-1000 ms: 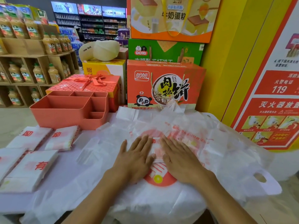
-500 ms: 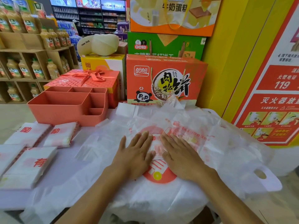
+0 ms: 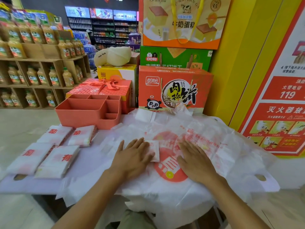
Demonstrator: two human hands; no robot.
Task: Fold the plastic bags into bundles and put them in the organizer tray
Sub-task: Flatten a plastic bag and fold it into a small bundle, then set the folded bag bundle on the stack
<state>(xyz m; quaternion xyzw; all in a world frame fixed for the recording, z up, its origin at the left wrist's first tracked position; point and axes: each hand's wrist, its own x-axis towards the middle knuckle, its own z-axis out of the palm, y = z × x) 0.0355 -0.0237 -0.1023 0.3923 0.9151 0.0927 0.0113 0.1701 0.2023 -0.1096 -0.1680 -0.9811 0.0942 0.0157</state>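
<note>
A pile of white plastic bags (image 3: 206, 142) with an orange round print lies spread over the table in front of me. My left hand (image 3: 132, 157) and my right hand (image 3: 194, 161) press flat on the top bag, fingers straight, a hand's width apart. Between them shows a small folded white piece (image 3: 154, 151), touching my left fingers. Several folded bag bundles (image 3: 57, 159) with red characters lie on the table at the left. The coral organizer tray (image 3: 79, 116), with several compartments, stands behind the bundles, nothing visible inside.
Boxed goods (image 3: 173, 90) and a red gift box (image 3: 99, 88) stand right behind the tray and bags. A yellow pillar (image 3: 239, 63) rises at the right. Shelves of juice bottles (image 3: 33, 76) fill the left background. The table's front edge (image 3: 33, 187) runs near my forearms.
My hands have slid apart over the top bag, left hand leftward and right hand rightward, uncovering the small folded piece and more of the orange print between them.
</note>
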